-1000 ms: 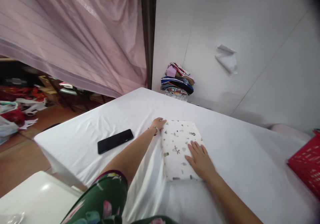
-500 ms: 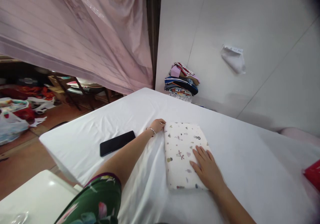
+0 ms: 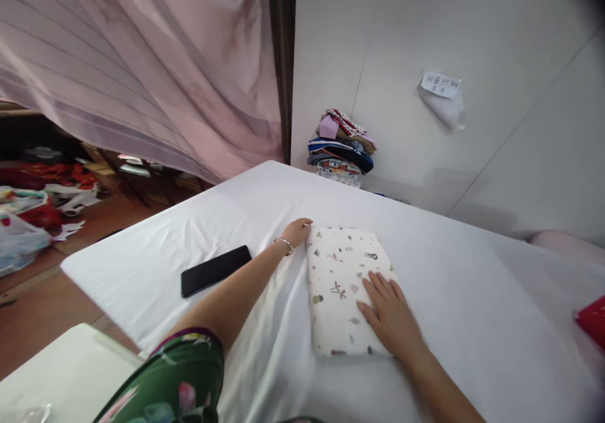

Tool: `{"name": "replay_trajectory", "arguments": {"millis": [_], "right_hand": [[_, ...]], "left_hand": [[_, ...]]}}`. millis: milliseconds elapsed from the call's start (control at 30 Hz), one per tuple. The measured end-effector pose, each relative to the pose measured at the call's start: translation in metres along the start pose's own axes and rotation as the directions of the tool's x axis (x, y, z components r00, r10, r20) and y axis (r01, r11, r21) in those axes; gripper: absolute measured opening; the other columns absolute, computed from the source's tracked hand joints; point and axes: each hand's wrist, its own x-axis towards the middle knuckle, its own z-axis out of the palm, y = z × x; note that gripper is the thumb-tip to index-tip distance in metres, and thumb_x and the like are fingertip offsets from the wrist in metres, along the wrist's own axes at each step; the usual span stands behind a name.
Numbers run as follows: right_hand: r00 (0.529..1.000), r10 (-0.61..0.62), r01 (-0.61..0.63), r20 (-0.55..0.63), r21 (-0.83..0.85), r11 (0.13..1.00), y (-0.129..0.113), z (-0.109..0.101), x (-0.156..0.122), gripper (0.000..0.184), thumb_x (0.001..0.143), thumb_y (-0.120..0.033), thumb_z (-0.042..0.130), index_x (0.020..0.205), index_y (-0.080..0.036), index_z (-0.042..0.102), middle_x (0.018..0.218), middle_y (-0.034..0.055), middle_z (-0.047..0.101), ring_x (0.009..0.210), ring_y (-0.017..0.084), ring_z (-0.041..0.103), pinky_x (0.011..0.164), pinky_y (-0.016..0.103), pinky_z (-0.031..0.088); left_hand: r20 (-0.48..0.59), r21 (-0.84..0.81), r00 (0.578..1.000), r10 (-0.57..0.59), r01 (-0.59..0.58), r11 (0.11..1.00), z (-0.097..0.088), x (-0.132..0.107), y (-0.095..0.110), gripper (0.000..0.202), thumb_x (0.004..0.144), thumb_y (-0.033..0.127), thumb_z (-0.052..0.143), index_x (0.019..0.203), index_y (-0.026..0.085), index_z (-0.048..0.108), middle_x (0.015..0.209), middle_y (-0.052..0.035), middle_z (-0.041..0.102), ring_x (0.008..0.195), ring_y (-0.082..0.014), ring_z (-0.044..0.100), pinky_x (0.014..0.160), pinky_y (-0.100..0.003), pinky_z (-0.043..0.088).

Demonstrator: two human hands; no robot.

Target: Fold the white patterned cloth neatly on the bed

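A folded white cloth (image 3: pixel 333 322) with small printed plants and animals lies flat as a neat rectangle on the white-covered table. At its far left corner, my left hand (image 3: pixel 297 231) is closed in a pinch at the fabric edge; the exact grip is partly hidden. A bracelet (image 3: pixel 284 244) circles that wrist. My right hand (image 3: pixel 390 312) rests flat on the right side of the cloth, fingers stretched out and a little apart. Left of the cloth, beside my left forearm, a black phone (image 3: pixel 215 272) lies on the table.
A stack of folded clothes (image 3: pixel 341 149) stands by the wall beyond the table (image 3: pixel 155 234). A pink curtain (image 3: pixel 203 76) hangs behind. A white stool (image 3: pixel 70 366) is at lower left, a red object (image 3: pixel 590 322) at the right edge. Bags (image 3: pixel 21 240) sit on the floor.
The view has shifted slightly. Both hands keep nearly the same places on the cloth, with the left fingertips a little raised at the corner.
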Motion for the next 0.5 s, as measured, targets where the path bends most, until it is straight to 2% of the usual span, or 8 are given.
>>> {"name": "replay_trajectory", "arguments": {"millis": [100,300,500], "right_hand": [[1.000,0.002,-0.002,-0.004,0.017,1.000,0.000,0.001,0.001,0.058,0.090,-0.052,0.027,0.133,-0.017,0.042,0.144,0.0070,0.031,0.134,0.024,0.021,0.109,0.045,0.015],[1.000,0.003,-0.003,0.004,0.063,0.998,0.000,-0.001,0.001,0.057,0.090,-0.052,0.026,0.134,-0.020,0.041,0.145,0.0061,0.029,0.135,0.024,0.020,0.109,0.046,0.013],[1.000,0.004,-0.004,-0.001,0.109,0.994,-0.002,-0.005,0.001,0.056,0.090,-0.051,0.025,0.134,-0.020,0.041,0.145,0.0064,0.030,0.135,0.025,0.019,0.109,0.046,0.012]], "left_hand": [[-0.006,-0.045,1.000,0.009,-0.010,0.999,0.008,-0.001,0.002,0.033,0.080,0.033,0.054,0.112,0.024,0.060,0.111,-0.0012,0.063,0.100,-0.0166,0.057,0.089,-0.024,0.042],[-0.044,-0.086,0.998,-0.034,0.030,0.996,0.027,0.002,0.002,0.027,0.075,0.032,0.058,0.100,0.024,0.065,0.097,-0.0006,0.068,0.094,-0.0183,0.059,0.084,-0.026,0.044],[-0.098,-0.089,0.993,-0.063,0.054,0.995,0.032,0.004,-0.002,0.025,0.077,0.038,0.055,0.096,0.026,0.065,0.089,0.0014,0.068,0.086,-0.0167,0.060,0.078,-0.025,0.045]]}}
